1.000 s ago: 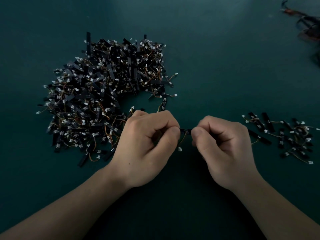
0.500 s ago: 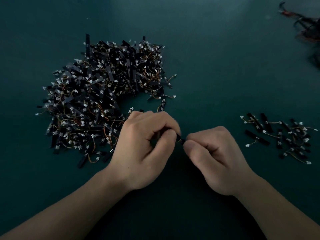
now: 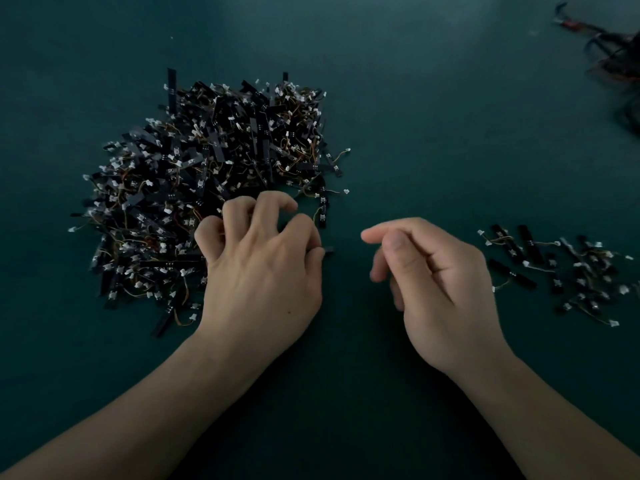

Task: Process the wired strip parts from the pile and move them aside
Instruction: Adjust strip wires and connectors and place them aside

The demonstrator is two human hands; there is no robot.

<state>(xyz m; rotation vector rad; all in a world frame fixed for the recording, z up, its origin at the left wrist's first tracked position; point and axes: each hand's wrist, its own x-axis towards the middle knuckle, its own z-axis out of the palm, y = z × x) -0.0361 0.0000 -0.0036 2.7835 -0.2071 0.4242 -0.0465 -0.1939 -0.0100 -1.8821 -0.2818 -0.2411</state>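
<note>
Left hand: the left hand [image 3: 263,271] sits palm down at the near right edge of the pile, its forearm coming in from the lower left.
Left fingers: the fingers [image 3: 239,216] are bent and spread apart like a claw, with the tips down at the pile's edge. The thumb tip is pressed against the curled forefinger.
Strip: the short black end of one strip [image 3: 329,251] sticks out to the right from where that thumb and forefinger meet, so it looks pinched there. The rest of it is hidden under the hand.
Right hand: the right hand [image 3: 443,282] is held apart from the left one, between the pile and the small group, and nothing shows in it.
Right fingers: these are loosely curled, with the forefinger [image 3: 372,235] reaching out to the left and the thumb lying just under it. The two do not close on anything.
Pile: the pile [image 3: 207,174] is a broad heap of black strips with thin orange and yellow wires and small white plugs. It lies left of centre and beyond the left hand.
Small group: the small group [image 3: 561,268] is a thin scatter of the same wired strips lying flat to the right, near the right hand but not touching it.
Table: the table [image 3: 433,116] has a dark green surface and carries everything.
Far corner: a blurred tangle of wires [image 3: 609,53], dark with some red, lies at the upper right, well apart from the rest.
</note>
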